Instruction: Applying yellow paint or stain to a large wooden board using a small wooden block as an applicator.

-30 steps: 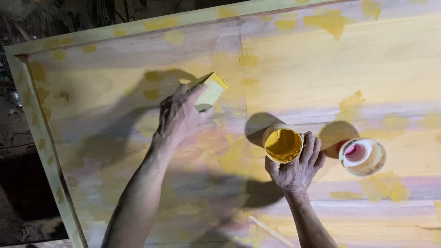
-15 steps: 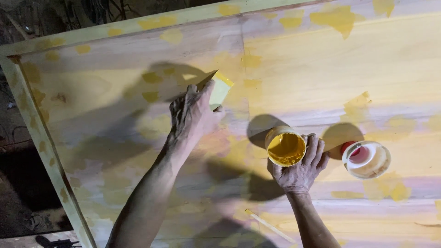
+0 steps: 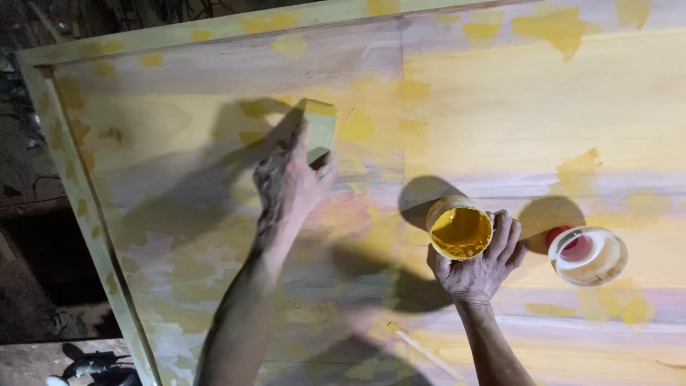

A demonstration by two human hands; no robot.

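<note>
My left hand (image 3: 289, 182) grips a flat yellow-smeared scraper (image 3: 319, 127) and presses it against a large framed wooden panel (image 3: 500, 93) marked with yellow filler patches. My right hand (image 3: 479, 264) is wrapped around a small round tub of yellow paste (image 3: 459, 229), resting on the panel at centre right. Both forearms reach up from the bottom edge of the head view.
A second open tub (image 3: 587, 255) with a red inside stands on the panel to the right of my right hand. A thin wooden stick (image 3: 425, 352) lies near the bottom. The panel's frame edge (image 3: 78, 207) runs down the left, with dark ground beyond it.
My left hand with the scraper has slid a little across the panel toward the upper right. My right hand stays on the yellow tub.
</note>
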